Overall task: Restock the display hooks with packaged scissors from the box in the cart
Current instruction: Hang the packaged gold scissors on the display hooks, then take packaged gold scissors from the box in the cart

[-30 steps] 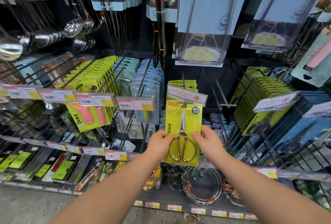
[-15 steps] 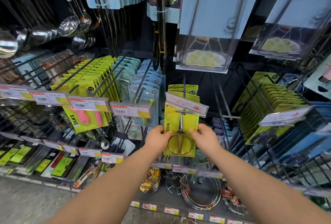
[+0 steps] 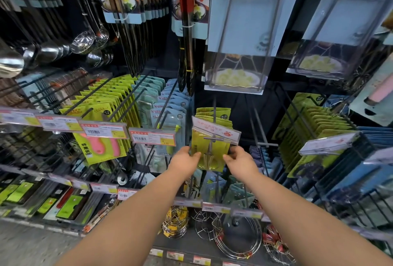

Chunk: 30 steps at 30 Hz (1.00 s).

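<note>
**Hanging step, head view.** We see the yellow-green carded pack of steel scissors [image 3: 209, 156] held upright at the front end of the black wire display hook [image 3: 213, 138], near the middle of the rack. The left hand [image 3: 187, 161] pinches the pack's left edge between thumb and curled fingers. The right hand [image 3: 241, 160] pinches the right edge in the same way, and neither hand holds anything else.

The top of the card sits behind the clear plastic price-label flap [image 3: 217, 130] mounted at the hook's tip. A row of matching yellow-green packs [image 3: 212, 114] hangs farther back on the same hook. The flap hides the card's hanging hole, so we cannot tell whether the hole is already over the tip or just short of it.

We judge the step in hand to be threading one pack onto the hook, with the restocking under way. By our reading, the next move calls for three things:

- holding the card square to the wire;
- sliding the pack back along the hook until it meets the row;
- loosening both pinches only once the card hangs by its own hole.

The box and the cart lie outside this view.
</note>
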{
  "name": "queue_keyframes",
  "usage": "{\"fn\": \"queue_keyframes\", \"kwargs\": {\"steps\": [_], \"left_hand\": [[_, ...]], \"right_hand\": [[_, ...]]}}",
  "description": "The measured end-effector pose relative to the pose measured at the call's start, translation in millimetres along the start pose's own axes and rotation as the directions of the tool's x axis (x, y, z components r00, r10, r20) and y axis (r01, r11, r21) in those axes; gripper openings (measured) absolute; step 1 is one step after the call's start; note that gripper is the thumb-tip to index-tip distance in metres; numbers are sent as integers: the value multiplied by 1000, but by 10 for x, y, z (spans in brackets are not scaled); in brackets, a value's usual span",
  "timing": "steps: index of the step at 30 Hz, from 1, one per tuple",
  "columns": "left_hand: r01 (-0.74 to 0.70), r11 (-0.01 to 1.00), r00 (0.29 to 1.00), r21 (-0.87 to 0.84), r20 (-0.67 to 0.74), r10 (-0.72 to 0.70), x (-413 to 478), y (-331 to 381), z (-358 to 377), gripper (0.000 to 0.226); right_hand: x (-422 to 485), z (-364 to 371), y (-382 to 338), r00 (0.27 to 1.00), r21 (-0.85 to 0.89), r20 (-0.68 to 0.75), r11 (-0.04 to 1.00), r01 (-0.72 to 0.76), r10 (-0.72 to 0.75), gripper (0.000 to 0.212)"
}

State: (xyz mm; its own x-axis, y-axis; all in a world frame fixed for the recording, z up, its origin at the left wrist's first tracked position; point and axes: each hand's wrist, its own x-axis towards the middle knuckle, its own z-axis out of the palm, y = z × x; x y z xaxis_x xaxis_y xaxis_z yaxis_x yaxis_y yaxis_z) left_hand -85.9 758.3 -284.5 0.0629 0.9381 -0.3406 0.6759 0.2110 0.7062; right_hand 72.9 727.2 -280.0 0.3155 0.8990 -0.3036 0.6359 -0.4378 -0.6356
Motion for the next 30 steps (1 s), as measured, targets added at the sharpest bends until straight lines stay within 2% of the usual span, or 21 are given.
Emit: {"fn": "queue_keyframes", "kwargs": {"steps": [2, 4, 6, 9, 13, 20, 23, 27, 30], "left_hand": [[-51, 990, 999, 133, 7, 50, -89, -57, -42, 59], [-145, 922, 989, 359, 34, 142, -224, -119, -89, 63], [-228, 773, 971, 593, 75, 229, -395, -165, -138, 67], [-299, 579, 940, 759, 131, 314, -666, -199, -179, 73], [-327, 495, 930, 805, 183, 317, -946, -233, -157, 77], [-365, 464, 914, 807, 218, 341, -1526, -316, -167, 80], [-368, 486, 915, 793, 217, 339, -1790, -324, -122, 80], [-416, 481, 895, 772, 252, 369, -2236, -224, 183, 80], [-491, 453, 856, 744, 315, 410, -2708, -101, 585, 81]], "right_hand": [[-117, -39, 18, 998, -164, 7, 984, 61, -61, 48], [-276, -85, 34, 989, -392, 23, 909, 141, -143, 51], [-459, -128, 58, 978, -577, 45, 794, 191, -203, 55], [-746, -157, 122, 975, -695, 75, 690, 201, -209, 61], [-1074, -173, 237, 982, -732, 78, 659, 172, -170, 65], [-1614, -198, 393, 981, -752, 51, 639, 160, -186, 66], [-1864, -208, 481, 980, -741, 54, 650, 167, -190, 66], [-2389, -368, 817, 983, -724, -9, 679, 119, -183, 64], [-3005, -607, 1276, 993, -710, -56, 703, 30, -99, 65]]}}
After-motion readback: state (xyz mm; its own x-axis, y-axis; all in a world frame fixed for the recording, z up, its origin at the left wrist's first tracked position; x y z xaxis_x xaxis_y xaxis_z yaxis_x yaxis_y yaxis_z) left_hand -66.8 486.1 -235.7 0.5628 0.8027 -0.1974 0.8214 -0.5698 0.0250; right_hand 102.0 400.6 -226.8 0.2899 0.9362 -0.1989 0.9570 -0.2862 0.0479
